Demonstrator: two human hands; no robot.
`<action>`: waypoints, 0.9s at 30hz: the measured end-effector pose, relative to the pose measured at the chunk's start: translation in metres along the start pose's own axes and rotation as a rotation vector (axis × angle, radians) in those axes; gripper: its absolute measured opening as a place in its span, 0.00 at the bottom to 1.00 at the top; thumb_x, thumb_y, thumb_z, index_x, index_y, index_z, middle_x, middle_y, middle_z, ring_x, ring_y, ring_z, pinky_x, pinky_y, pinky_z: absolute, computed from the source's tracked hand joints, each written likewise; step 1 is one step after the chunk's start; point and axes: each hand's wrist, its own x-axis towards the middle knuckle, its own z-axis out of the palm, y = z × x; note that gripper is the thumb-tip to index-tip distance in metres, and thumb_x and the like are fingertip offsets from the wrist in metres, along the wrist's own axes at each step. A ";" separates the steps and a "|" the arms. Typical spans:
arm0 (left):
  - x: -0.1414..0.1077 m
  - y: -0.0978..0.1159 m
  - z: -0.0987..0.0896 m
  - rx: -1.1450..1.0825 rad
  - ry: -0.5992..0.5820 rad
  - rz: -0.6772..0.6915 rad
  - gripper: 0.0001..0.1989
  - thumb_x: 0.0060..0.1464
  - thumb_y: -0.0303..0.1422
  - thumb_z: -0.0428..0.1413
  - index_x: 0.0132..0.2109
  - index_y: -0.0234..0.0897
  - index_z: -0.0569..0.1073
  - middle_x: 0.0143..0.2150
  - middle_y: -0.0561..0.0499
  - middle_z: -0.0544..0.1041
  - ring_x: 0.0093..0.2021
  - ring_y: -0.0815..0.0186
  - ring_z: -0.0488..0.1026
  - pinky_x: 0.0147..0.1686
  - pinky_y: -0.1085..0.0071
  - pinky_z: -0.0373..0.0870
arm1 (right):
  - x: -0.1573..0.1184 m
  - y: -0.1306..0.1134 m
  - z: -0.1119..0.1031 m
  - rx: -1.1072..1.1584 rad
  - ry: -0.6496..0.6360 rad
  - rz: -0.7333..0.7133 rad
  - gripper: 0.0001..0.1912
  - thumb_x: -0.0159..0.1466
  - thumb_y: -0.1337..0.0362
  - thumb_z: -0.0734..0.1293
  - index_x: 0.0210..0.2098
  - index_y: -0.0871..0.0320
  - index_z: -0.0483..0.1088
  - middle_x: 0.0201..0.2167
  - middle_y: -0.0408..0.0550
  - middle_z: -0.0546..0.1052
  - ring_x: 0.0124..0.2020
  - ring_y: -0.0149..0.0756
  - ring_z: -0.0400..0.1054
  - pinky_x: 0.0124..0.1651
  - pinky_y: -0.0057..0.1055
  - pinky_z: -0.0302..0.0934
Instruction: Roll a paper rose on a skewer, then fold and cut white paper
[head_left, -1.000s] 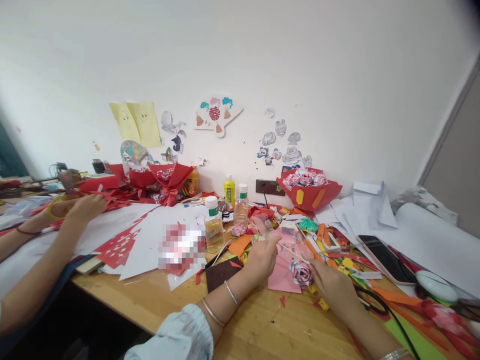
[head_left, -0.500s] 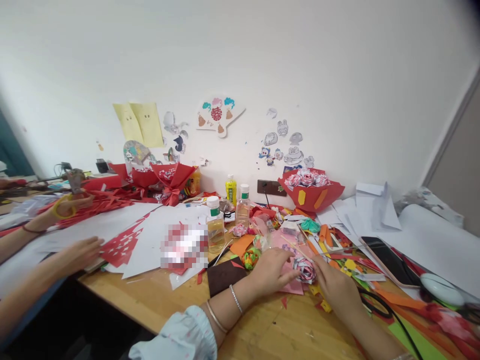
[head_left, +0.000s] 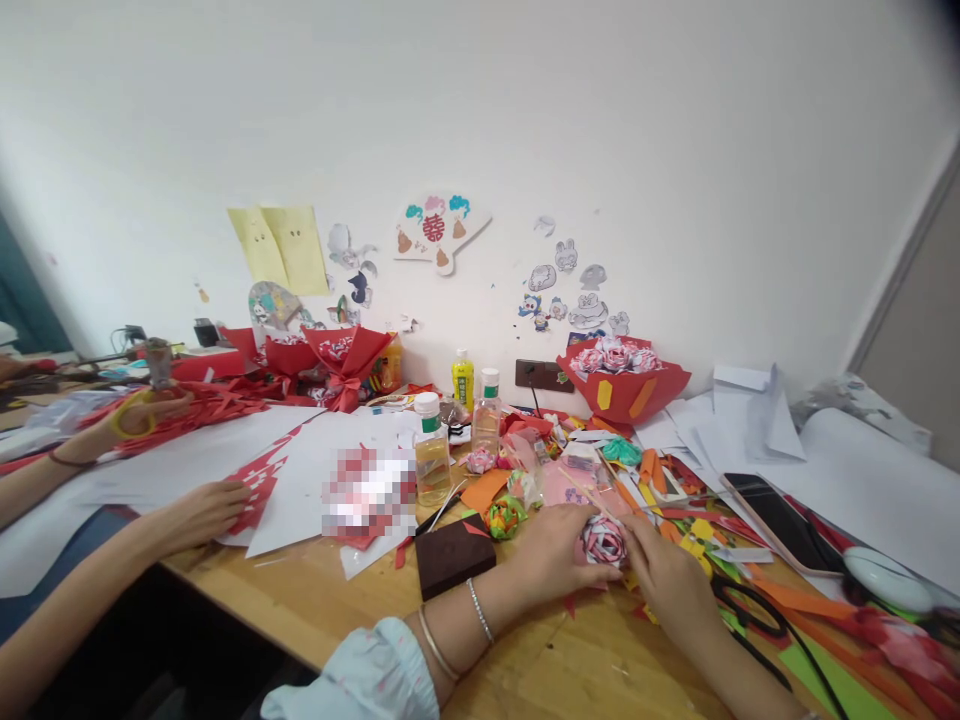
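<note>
Before me is a rose of folded pink, white and dark striped paper (head_left: 603,542). My left hand (head_left: 551,548) is curled around its left side, thumb along the near edge and fingers behind. At the rose's right side, my right hand (head_left: 667,575) is closed, its fingertips on a thin pale stick (head_left: 589,492) that points away to the upper left. The ends of the right fingers are partly hidden. A pink sheet (head_left: 559,487) lies beyond the rose. Black-handled scissors (head_left: 757,607) lie beside my right wrist.
A dark brown block (head_left: 454,560) and two bottles, one of them a clear bottle (head_left: 432,470), stand left of my hands. A phone (head_left: 780,520) lies to the right among paper scraps. Behind stands a red-wrapped bouquet (head_left: 622,390). At left, a co-worker's hand (head_left: 199,515) rests on red paper.
My left hand has closed in around the rose, and the rose has turned to face up more. The co-worker's near hand has moved right over the red paper.
</note>
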 end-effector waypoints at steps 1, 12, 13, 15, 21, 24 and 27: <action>0.000 0.000 0.000 -0.005 -0.005 -0.005 0.30 0.40 0.48 0.61 0.49 0.39 0.69 0.44 0.46 0.76 0.43 0.56 0.71 0.43 0.65 0.65 | 0.000 0.000 0.000 0.000 0.007 0.001 0.19 0.69 0.59 0.48 0.39 0.57 0.68 0.21 0.45 0.76 0.19 0.35 0.71 0.21 0.28 0.57; 0.006 -0.002 -0.005 -0.218 -0.066 -0.016 0.22 0.45 0.40 0.61 0.48 0.40 0.69 0.44 0.48 0.75 0.42 0.60 0.71 0.41 0.68 0.66 | 0.014 -0.005 -0.012 0.010 0.010 -0.026 0.20 0.69 0.62 0.49 0.36 0.58 0.70 0.26 0.48 0.76 0.25 0.33 0.70 0.28 0.27 0.58; 0.009 -0.002 -0.006 -0.241 -0.070 -0.007 0.21 0.46 0.40 0.60 0.48 0.40 0.69 0.44 0.48 0.75 0.42 0.60 0.71 0.42 0.68 0.66 | 0.015 -0.004 -0.012 0.002 0.011 -0.010 0.20 0.69 0.62 0.49 0.37 0.58 0.70 0.26 0.48 0.77 0.24 0.33 0.70 0.27 0.27 0.57; 0.017 0.000 -0.006 -0.265 -0.067 0.007 0.21 0.46 0.38 0.60 0.48 0.39 0.69 0.45 0.47 0.75 0.43 0.60 0.71 0.44 0.66 0.66 | 0.017 -0.001 -0.014 -0.012 0.023 0.034 0.20 0.69 0.62 0.49 0.40 0.59 0.70 0.27 0.48 0.77 0.24 0.33 0.70 0.27 0.27 0.56; 0.029 0.010 0.013 -0.396 -0.012 0.008 0.28 0.38 0.29 0.64 0.49 0.38 0.67 0.47 0.47 0.73 0.47 0.59 0.69 0.48 0.63 0.65 | 0.019 0.005 -0.018 -0.053 0.015 0.110 0.19 0.69 0.62 0.50 0.35 0.59 0.70 0.23 0.47 0.76 0.23 0.33 0.69 0.26 0.26 0.51; 0.027 0.011 0.022 -0.413 0.013 -0.016 0.25 0.39 0.25 0.62 0.48 0.37 0.67 0.46 0.48 0.73 0.45 0.59 0.69 0.46 0.63 0.66 | 0.018 0.004 -0.017 -0.077 -0.027 0.107 0.20 0.69 0.62 0.49 0.30 0.58 0.68 0.21 0.46 0.74 0.21 0.33 0.67 0.24 0.27 0.49; 0.023 0.009 0.025 -0.411 0.023 -0.033 0.22 0.41 0.25 0.60 0.46 0.37 0.68 0.44 0.49 0.73 0.43 0.61 0.69 0.44 0.64 0.67 | 0.019 0.003 -0.017 -0.088 -0.075 0.080 0.20 0.70 0.61 0.49 0.30 0.58 0.67 0.21 0.46 0.74 0.21 0.33 0.67 0.24 0.28 0.48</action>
